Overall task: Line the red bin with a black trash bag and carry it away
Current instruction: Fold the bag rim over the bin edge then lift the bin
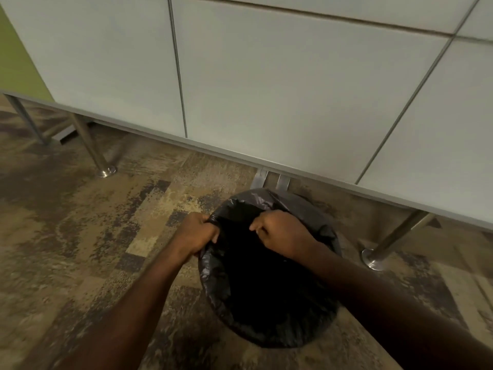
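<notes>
A black trash bag (221, 284) is draped over a round bin on the floor, low and right of centre. The bag covers the whole rim and the sides, so none of the bin's red shows. Its inside is a dark hollow. My left hand (196, 233) is closed on a bunched fold of the bag at the far left of the rim. My right hand (282, 232) is fisted on the bag's edge at the far side of the rim, a little right of the left hand.
A large pale tabletop (266, 84) with thin seams fills the upper view, its front edge just beyond the bin. Metal legs with round feet stand at the left (106, 170) and right (373, 259). Mottled brown carpet (80, 249) spreads to the left and front.
</notes>
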